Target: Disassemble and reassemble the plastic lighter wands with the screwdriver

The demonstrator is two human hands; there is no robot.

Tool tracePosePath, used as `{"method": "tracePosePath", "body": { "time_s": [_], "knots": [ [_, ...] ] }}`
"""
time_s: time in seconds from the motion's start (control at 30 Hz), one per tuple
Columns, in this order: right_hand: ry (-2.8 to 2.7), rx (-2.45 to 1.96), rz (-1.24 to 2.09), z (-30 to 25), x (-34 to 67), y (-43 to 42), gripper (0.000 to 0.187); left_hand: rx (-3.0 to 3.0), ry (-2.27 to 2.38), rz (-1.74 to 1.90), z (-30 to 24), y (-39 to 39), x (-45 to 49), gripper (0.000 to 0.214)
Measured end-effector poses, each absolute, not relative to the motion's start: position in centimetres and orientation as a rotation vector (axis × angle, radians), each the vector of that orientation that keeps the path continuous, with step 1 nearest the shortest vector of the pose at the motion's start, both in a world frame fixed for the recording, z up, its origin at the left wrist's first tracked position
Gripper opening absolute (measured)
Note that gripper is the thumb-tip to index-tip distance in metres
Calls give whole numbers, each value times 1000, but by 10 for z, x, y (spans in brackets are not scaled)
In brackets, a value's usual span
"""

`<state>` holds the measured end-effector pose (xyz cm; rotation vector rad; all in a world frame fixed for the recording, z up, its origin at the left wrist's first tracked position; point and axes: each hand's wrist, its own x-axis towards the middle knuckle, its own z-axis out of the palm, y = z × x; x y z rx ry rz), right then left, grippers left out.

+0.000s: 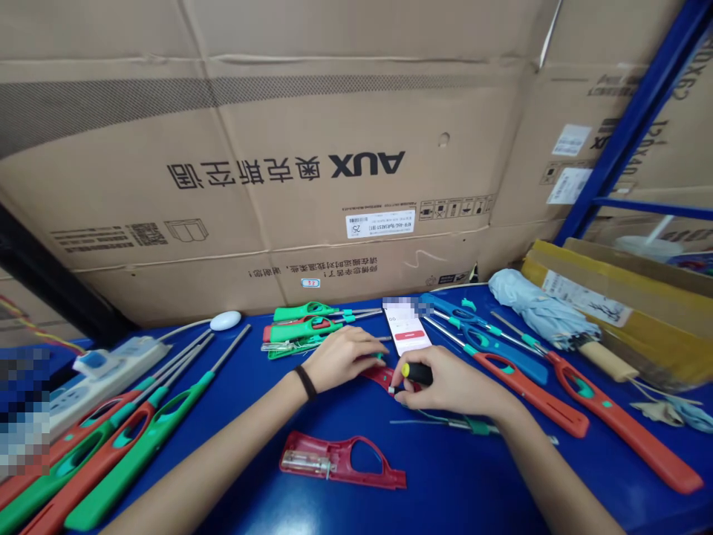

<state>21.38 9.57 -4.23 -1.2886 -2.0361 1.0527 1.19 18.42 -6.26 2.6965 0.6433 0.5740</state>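
My right hand (454, 383) is closed round a short screwdriver (417, 373) with a black and yellow handle. Its thumb and fingertips pinch a tiny pale part beside the red shell half of a stick lighter (379, 376). With fingers closed on that shell, my left hand (342, 360) steadies it from the left; a bit of teal shows at the fingertips. Nearer me lies another red shell half (342, 461) with a clear fuel tank inside. Just right of my hands is a loose metal lighter tube (460, 425) with a teal piece and a thin wire.
Whole lighters lie at left (145, 438) and right (607, 409). Several green shells (306, 327) and a lit phone (406, 327) are behind my hands. A power strip (105, 379), folded umbrella (543, 308) and yellow-taped carton (618, 305) flank the blue table; a cardboard wall (267, 111) backs it.
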Motion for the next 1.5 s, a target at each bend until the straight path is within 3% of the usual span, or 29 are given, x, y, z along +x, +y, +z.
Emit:
{"method": "tracePosePath", "body": {
  "time_s": [0.37, 0.6, 0.77, 1.0, 1.27, 1.5],
  "knots": [
    [-2035, -1242, 886, -59, 185, 98, 17, 2207, 914, 775, -55, 133, -24, 38],
    [-1883, -1149, 888, -59, 177, 96, 31, 2107, 1015, 927, -59, 132, -4, 29],
    [-1881, -1193, 773, -54, 180, 96, 15, 2100, 1020, 888, -59, 131, 12, 29],
    [-1866, -1226, 731, -44, 195, 100, 18, 2236, 1047, 717, -58, 136, 13, 38],
    [-1756, -1271, 573, -40, 205, 101, 16, 2554, 954, 359, -66, 132, -3, 4],
    [-1662, -1261, 539, -38, 208, 101, 18, 2602, 969, 355, -47, 120, -9, 8]
  ]
}}
